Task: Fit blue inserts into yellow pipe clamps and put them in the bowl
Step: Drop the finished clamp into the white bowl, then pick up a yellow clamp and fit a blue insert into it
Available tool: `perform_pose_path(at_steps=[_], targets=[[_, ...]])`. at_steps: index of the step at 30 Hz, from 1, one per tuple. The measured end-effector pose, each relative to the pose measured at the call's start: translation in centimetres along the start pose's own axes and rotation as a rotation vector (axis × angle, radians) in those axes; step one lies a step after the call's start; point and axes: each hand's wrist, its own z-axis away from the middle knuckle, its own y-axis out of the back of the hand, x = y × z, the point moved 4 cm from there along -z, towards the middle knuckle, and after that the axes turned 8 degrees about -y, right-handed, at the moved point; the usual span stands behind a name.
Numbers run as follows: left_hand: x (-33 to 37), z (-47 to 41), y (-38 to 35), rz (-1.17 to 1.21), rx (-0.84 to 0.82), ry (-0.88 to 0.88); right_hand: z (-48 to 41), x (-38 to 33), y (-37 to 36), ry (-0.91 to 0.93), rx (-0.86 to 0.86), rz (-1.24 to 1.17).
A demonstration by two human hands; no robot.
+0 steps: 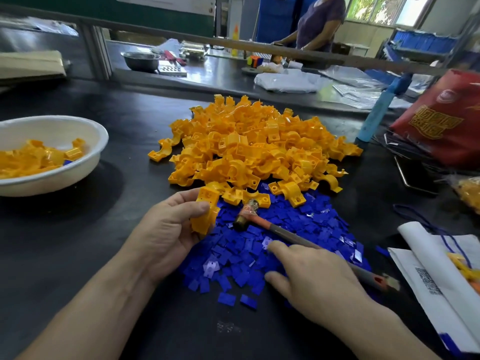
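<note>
Several yellow clamps [39,158] fill white bowl [85,131]

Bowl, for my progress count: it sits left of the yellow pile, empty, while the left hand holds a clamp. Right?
Not empty: the head view shows yellow clamps in the bowl. It sits left of the yellow pile, and the left hand holds a clamp.

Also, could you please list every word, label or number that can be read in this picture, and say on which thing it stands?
No text here can be read with certainty.
Red bag: gold print and a round emblem, too blurred to read.
White bag: a dark printed block, perhaps a code, too blurred to read.
Sheet on the far wall: no text can be made out.
</note>
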Motion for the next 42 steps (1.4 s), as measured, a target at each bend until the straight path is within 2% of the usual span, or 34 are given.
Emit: perform_pose_path(at_steps=[6, 11, 18, 22, 29, 34, 42], targets=[[-0.4, -0.2, -0.2, -0.026, -0.008, 0.048, -2.6, -0.8, 1.0, 0.031, 0.047, -0.036], [-0.5, -0.1, -0.6, -0.060, -0.084, 0.046, -3.7, -1.4, 2.5, 0.053, 0.238, -0.160], [-0.5, -0.2, -0.6, -0.067, -0.128, 0.017, -3.8, -0.6, 0.8, 0.018, 0.362, -0.558], [-0.7, 0.0, -0.9, -0.095, -0.133, -0.029, -3.8, 0.2, 0.6, 0.005, 0.336, -0.794], [-1.2, 0.4, -0.9, -0.278, -0.110, -0.111, -3.2, -1.0, 1.1, 0.075, 0.196, -1.221], [-1.5, 0.8, -1.6, -0.279, -0.237, -0.087, -3.0, -1.7, 1.4, 0.045, 0.323, -1.117], [-2.3, 0.8, -1.5, -0.378, -0.289, -0.110, -2.5, -2.4, 2.0, 0.151, 0.550, -0.952]])
